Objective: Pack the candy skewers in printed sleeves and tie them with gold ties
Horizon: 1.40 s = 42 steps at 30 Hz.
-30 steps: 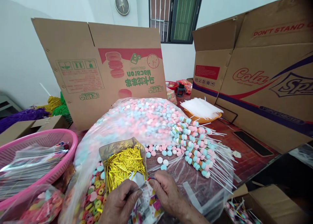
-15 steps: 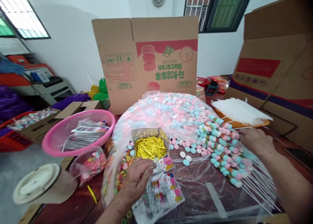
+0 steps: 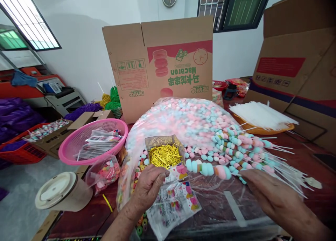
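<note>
My right hand is closed at the stick end of a candy skewer. Pink, blue and white marshmallows are threaded on it, and it points left across the table. My left hand is closed, thumb against fingers, at the edge of a printed clear packaging bag; its fingertips are partly hidden. Another printed bag lies below it. Right behind my left hand sits a box of gold twist ties. A pile of finished skewers lies beyond my right hand, sticks pointing right.
A big clear bag of pastel marshmallows fills the middle, before an upright carton. At left stand a pink basket of packaging bags and a lidded cream container. White sticks fill an orange tray at right.
My right hand has come from the skewer pile toward me and left, now with one skewer in it. My left hand stays by the bag. The view has shifted slightly.
</note>
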Each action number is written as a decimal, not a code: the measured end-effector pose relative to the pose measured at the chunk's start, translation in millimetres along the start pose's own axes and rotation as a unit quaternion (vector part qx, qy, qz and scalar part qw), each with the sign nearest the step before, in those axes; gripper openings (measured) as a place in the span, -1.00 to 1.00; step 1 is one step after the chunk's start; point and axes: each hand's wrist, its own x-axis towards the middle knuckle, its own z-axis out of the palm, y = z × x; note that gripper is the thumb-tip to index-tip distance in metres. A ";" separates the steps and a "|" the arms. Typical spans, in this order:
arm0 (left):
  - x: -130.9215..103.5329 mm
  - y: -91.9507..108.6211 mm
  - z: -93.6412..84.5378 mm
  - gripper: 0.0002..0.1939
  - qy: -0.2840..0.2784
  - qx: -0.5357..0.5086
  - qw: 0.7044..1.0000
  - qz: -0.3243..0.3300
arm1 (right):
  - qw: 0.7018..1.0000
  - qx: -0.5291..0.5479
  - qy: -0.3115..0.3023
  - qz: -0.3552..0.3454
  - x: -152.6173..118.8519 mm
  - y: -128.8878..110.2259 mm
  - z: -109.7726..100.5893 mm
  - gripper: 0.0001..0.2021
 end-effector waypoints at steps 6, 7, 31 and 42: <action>8.8 8.0 -7.6 -0.75 -0.066 0.046 0.997 0.017 | 0.993 0.021 -0.021 -0.119 4.2 -11.8 -3.0 -0.68; 10.8 8.8 -9.3 -0.75 -0.081 0.061 0.995 0.017 | 0.992 0.030 -0.031 -0.121 5.4 -12.6 -5.1 -0.69; 43.0 14.7 -8.0 -0.61 -0.242 0.181 0.953 0.036 | 0.992 0.120 -0.043 0.003 -23.6 -28.3 16.9 -0.80; 38.1 12.7 -11.5 -0.64 -0.219 0.149 0.964 0.010 | 0.993 0.114 -0.029 0.006 -40.0 -23.9 19.9 -0.80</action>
